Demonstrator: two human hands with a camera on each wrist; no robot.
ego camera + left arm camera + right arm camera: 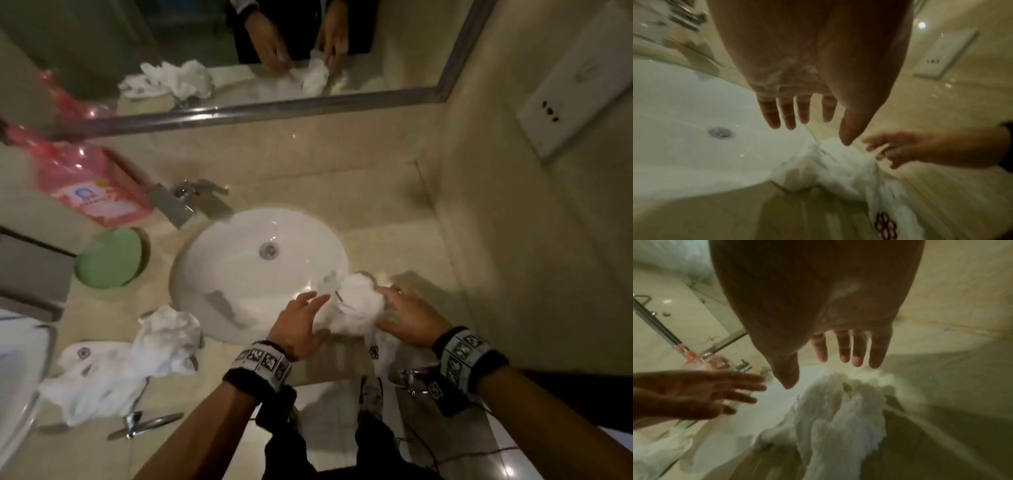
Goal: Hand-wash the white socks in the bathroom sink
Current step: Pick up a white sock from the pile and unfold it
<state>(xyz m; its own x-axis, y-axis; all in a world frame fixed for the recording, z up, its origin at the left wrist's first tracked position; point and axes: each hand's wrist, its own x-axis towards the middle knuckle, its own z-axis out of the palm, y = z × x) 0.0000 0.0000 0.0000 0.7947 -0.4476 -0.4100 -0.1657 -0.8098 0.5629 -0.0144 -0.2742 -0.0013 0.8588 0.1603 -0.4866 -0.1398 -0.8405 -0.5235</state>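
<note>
A bathroom vanity — home or hotel, hard to say which.

A round white sink point(219, 274) with a chrome drain point(269, 250) is set in a beige stone countertop point(359, 192), with a chrome faucet point(186, 198) behind it, a framed wall mirror point(239, 51) above and a wall socket point(548, 111) on tile — plus a pink detergent bottle point(85, 181) and a green basin point(109, 258).

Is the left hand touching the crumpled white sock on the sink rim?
Apart. The left wrist view shows the left hand open above the crumpled white sock, fingers clear.
</note>
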